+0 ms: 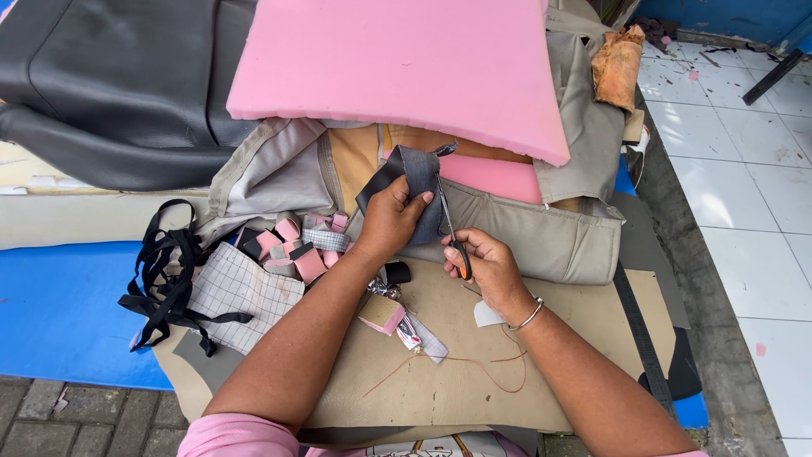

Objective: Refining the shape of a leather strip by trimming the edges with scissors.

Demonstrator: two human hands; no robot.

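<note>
Work surface: a tan sheet of leatherette (440, 372) spread over a blue mat (59, 313), which lies at floor level; grey paving bricks (76, 419) at lower left, white floor tiles (744, 195) at right, littered with small debris near a blue wall (727, 15).

Left hand (391, 218): closed, thumb on top, pinching a dark grey fabric piece (419, 182) held up above the beige seat cover (541, 233).

Right hand (486, 264): fingers curled through the handles of small scissors (448, 224); blades point up along the right edge of the fabric piece, touching it. Silver bangle (529, 315) on that wrist.

Behind the hands: thick pink foam slab (397, 68) resting on the seat cover; black leather cover (110, 85) at upper left. An orange-brown crumpled rag (616, 66) sits at upper right.

Left of the hands: heap of pink foam offcuts (292, 245), a checked white cloth (233, 296), a tangle of black straps (165, 279). A loose tan thread (474, 368) curls on the sheet between the forearms.
</note>
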